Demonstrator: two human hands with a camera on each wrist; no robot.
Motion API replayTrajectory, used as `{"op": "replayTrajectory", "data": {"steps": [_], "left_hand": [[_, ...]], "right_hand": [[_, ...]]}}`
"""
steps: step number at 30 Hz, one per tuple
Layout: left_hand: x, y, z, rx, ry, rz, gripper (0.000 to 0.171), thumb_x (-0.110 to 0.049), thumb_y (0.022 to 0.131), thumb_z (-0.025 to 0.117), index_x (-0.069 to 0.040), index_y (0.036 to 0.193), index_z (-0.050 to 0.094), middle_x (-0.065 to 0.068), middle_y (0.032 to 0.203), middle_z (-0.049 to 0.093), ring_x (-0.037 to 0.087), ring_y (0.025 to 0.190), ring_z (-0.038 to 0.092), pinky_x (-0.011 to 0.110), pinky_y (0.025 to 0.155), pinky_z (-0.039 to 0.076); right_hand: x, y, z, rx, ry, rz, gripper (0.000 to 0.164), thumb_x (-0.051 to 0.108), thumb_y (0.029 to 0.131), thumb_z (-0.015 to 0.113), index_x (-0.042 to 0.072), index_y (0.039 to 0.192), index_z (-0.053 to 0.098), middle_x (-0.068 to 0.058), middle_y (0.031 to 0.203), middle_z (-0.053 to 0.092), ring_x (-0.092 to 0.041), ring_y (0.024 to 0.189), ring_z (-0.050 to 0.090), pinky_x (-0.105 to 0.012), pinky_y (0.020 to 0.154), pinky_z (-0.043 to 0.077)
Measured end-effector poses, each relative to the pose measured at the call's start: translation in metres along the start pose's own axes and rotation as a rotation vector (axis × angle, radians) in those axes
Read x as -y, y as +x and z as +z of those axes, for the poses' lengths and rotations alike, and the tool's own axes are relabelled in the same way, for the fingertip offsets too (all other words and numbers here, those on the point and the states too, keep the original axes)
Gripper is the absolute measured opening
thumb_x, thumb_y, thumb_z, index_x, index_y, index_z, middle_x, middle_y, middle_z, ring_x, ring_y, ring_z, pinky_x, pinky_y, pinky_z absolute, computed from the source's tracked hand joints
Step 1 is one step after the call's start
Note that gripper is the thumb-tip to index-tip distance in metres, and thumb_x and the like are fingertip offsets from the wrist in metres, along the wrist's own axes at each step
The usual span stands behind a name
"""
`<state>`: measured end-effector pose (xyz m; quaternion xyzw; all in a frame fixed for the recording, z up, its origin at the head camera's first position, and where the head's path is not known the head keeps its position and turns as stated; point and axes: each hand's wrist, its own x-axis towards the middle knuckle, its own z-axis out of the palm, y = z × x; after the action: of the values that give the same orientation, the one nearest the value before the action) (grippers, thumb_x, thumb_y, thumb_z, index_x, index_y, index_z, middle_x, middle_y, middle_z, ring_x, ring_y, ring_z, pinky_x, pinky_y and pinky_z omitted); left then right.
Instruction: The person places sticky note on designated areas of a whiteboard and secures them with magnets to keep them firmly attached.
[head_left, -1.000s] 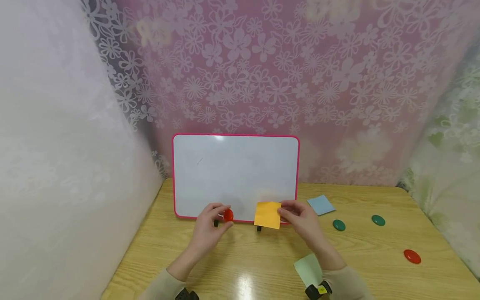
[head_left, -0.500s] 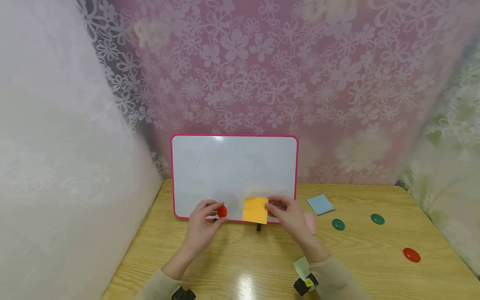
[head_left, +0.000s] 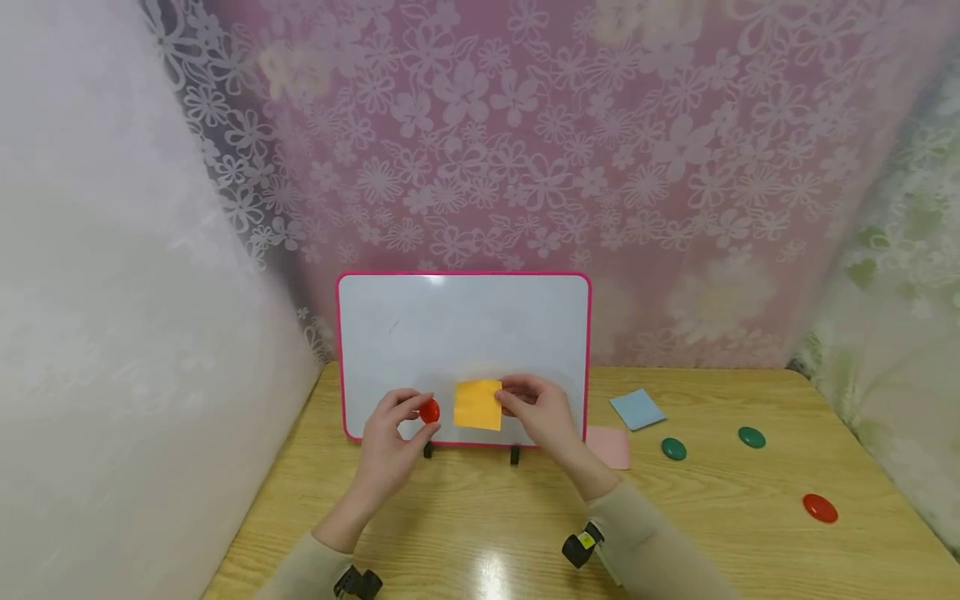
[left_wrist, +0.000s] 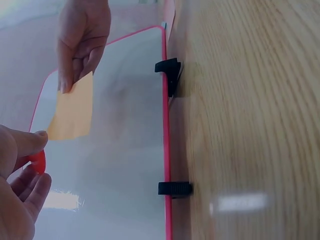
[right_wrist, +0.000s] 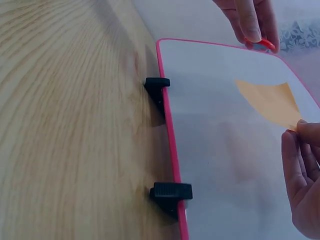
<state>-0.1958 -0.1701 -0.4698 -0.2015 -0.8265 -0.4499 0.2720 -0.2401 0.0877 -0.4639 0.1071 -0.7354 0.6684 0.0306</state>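
My left hand (head_left: 388,440) pinches a red round magnet (head_left: 429,411) between thumb and fingers, in front of the lower left of the whiteboard (head_left: 450,333). An orange sticky note (head_left: 477,405) is pinched at its right edge by my right hand (head_left: 542,417). In the right wrist view the note (right_wrist: 272,102) bends a little and stands off the board's surface. The left wrist view has the magnet (left_wrist: 38,161) beside the note's lower corner. The pink-framed board stands upright on black clip feet (head_left: 515,455).
Right of the board lie a pink sticky note (head_left: 609,447) and a blue one (head_left: 637,409). Farther right are two green magnets (head_left: 674,449) and another red magnet (head_left: 821,507). A green note (head_left: 609,570) is mostly hidden by the right wrist. Fabric hangs behind and on both sides.
Both hands have moved left and up along the board, carrying the orange note and the red magnet. The pink note has come into view from behind the right arm.
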Motion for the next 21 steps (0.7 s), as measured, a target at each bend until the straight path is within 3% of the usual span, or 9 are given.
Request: {"op": "replayTrajectory", "data": {"steps": [6, 13, 21], "left_hand": [[0.000, 0.006, -0.006, -0.021, 0.051, 0.049, 0.044, 0.004, 0.080, 0.092, 0.000, 0.122, 0.078, 0.008, 0.116, 0.067, 0.024, 0.097, 0.067, 0.045, 0.083, 0.061], [0.003, 0.012, -0.014, -0.036, 0.079, 0.069, 0.044, 0.005, 0.081, 0.092, 0.002, 0.122, 0.077, 0.011, 0.117, 0.066, 0.025, 0.099, 0.065, 0.041, 0.086, 0.060], [0.004, 0.026, -0.018, -0.075, 0.084, 0.120, 0.046, 0.007, 0.080, 0.091, 0.003, 0.123, 0.077, 0.013, 0.119, 0.066, 0.026, 0.102, 0.065, 0.019, 0.092, 0.052]], "right_hand": [[0.008, 0.009, 0.014, 0.032, 0.020, -0.007, 0.022, 0.005, 0.099, 0.077, 0.000, 0.120, 0.075, -0.014, 0.108, 0.075, -0.028, 0.096, 0.076, -0.038, 0.084, 0.064], [0.013, 0.017, 0.029, 0.066, -0.046, -0.013, 0.022, 0.013, 0.101, 0.077, 0.006, 0.121, 0.076, -0.007, 0.109, 0.075, -0.022, 0.094, 0.076, -0.036, 0.083, 0.064], [0.028, 0.035, 0.039, 0.021, -0.057, -0.056, 0.022, 0.013, 0.100, 0.078, 0.003, 0.119, 0.076, -0.009, 0.107, 0.076, -0.024, 0.091, 0.075, -0.037, 0.082, 0.064]]}}
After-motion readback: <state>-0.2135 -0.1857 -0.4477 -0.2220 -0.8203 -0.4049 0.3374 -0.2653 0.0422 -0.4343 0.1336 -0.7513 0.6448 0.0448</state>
